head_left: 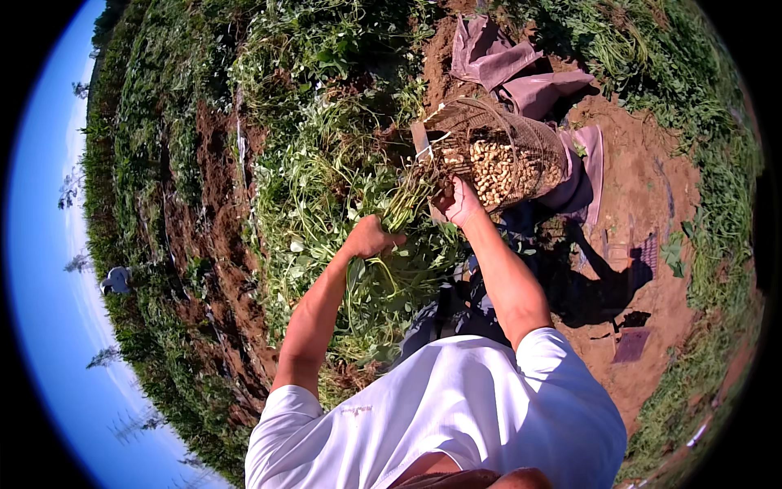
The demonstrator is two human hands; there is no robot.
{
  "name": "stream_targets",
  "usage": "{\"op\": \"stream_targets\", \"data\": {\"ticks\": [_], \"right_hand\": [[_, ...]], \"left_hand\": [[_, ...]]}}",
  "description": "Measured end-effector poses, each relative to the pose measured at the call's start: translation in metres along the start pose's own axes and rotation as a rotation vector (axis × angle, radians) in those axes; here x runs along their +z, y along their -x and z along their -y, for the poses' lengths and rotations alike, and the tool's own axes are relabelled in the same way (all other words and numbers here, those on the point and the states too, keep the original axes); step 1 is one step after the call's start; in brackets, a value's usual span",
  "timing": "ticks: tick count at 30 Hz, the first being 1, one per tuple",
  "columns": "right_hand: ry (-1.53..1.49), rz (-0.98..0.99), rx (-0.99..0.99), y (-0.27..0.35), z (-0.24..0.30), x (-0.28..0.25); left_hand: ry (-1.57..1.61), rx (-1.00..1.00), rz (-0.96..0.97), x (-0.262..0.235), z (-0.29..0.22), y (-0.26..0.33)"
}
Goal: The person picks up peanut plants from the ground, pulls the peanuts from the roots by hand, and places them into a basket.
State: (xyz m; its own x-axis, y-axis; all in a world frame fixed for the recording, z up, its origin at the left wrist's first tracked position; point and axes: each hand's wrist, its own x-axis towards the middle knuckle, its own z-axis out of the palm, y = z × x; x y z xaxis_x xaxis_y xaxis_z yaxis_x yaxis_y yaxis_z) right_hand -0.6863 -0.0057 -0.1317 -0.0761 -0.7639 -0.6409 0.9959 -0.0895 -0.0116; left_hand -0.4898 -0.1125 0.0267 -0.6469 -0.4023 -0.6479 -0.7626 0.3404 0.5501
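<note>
Green stems of a bunch of peanut plants (405, 205) are in my left hand (373, 238), its fingers wrapped round them. The root ends point up and right, over the near left rim of a mesh basket (528, 130). At those roots my right hand (462, 204) has its fingers curled in, partly hidden by the roots and shadow. A heap of pale peanuts (505, 173) lies inside the basket, just right of my right hand. A flat board (421, 140) stands at the basket's left edge with a pale strip across it.
Purplish cloth or sacking (580, 175) lies beneath and behind the basket. Leafy plants (326, 187) are piled to the left, before rows of crops. Bare brown soil (627, 163) spreads to the right, where a reddish flat piece (631, 345) lies. More cut greenery (717, 244) lines the far right.
</note>
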Motion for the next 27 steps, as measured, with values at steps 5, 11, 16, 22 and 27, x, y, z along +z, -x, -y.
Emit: {"op": "stream_targets", "data": {"ticks": [5, 11, 16, 22, 27], "right_hand": [[0.232, -0.182, -0.336, -0.005, -0.017, 0.004], [1.130, -0.471, -0.750, -0.018, -0.006, 0.006], [1.671, -0.311, -1.136, -0.008, 0.011, 0.001], [1.709, -0.267, -0.980, -0.043, 0.015, -0.024], [1.313, -0.101, -0.784, -0.083, 0.003, -0.057]], "left_hand": [[0.006, -0.079, -0.015, 0.012, -0.004, -0.001], [0.037, -0.183, -0.023, 0.022, -0.022, -0.002], [0.139, -0.195, 0.008, 0.024, -0.018, -0.006], [0.240, -0.258, -0.015, 0.018, -0.001, 0.002], [0.117, -0.182, 0.031, 0.017, 0.001, 0.007]]}}
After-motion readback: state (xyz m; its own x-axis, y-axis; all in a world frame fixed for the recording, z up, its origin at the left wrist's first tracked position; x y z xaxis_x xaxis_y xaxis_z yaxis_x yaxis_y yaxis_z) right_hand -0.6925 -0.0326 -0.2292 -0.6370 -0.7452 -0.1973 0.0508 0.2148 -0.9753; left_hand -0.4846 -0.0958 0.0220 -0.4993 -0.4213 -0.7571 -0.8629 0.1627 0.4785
